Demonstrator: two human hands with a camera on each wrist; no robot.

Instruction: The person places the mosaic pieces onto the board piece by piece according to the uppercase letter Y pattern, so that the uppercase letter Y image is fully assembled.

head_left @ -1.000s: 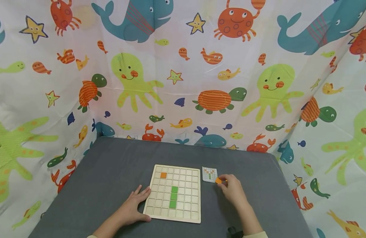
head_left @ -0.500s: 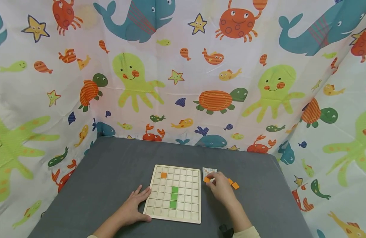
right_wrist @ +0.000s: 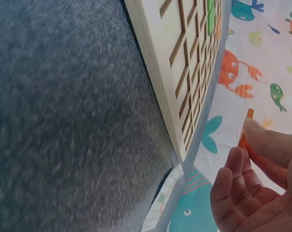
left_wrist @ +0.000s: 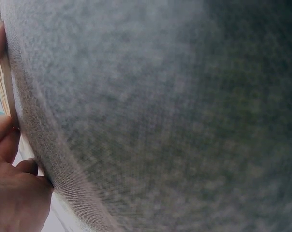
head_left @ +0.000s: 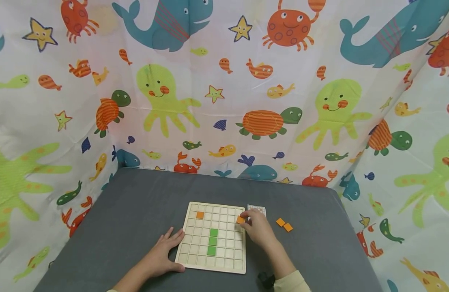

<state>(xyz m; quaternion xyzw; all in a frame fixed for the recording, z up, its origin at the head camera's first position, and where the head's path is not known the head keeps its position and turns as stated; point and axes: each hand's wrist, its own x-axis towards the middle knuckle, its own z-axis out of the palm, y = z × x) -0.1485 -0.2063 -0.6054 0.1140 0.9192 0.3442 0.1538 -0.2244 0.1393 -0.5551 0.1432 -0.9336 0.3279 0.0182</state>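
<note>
The right hand (head_left: 258,228) has an orange tile (head_left: 240,220) pinched between thumb and fingers, up over the rim of the wooden grid board (head_left: 229,253) on the side toward the counter's right edge. In the right wrist view the tile shows edge-on, raised clear of the wood. It looks thin, stiff and very light, probably wood; its flat faces may be a little slick, so a light pinch near 1 edge should be enough and leaves the opposite edge free. It seems unlikely to break.

The left hand (head_left: 165,253) spreads its fingers along the board rim facing the counter's left edge, thumb at the near corner. The board looks rigid and flat, light enough to slide, and best steadied by that raised rim.

It lies well apart from the far edge of the counter (head_left: 155,194), with 1 orange square and 3 green squares (head_left: 212,241) in its grid. A small pattern card (head_left: 260,209), partly hidden, and 2 loose orange tiles (head_left: 288,227) lie toward the counter's right edge.
</note>
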